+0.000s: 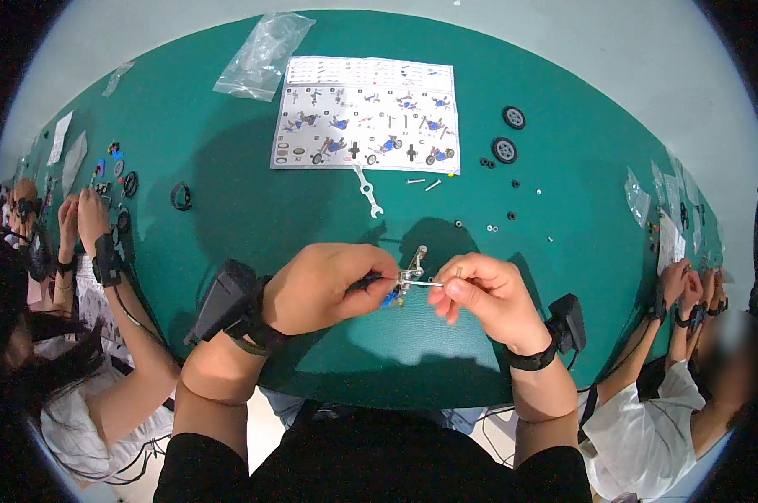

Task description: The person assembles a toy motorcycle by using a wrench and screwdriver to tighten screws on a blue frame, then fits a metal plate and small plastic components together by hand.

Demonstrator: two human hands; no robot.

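Observation:
Just in front of my body, my left hand (327, 283) is closed on a small model assembly (414, 264) of silver metal pieces with some blue parts. Its fingers cover much of the assembly. My right hand (489, 295) pinches a thin metal rod (423, 283) between thumb and fingers. The rod points left, and its far end meets the assembly. Beyond both hands lies a flat metal wrench (367, 193), near two loose screws (432, 185).
A printed instruction sheet (366, 116) lies at the centre back, with a clear plastic bag (264, 57) beside it. Two wheels (504, 150) and several small nuts and black parts rest to the right. A black ring (181, 197) is at left. Other people work at both sides.

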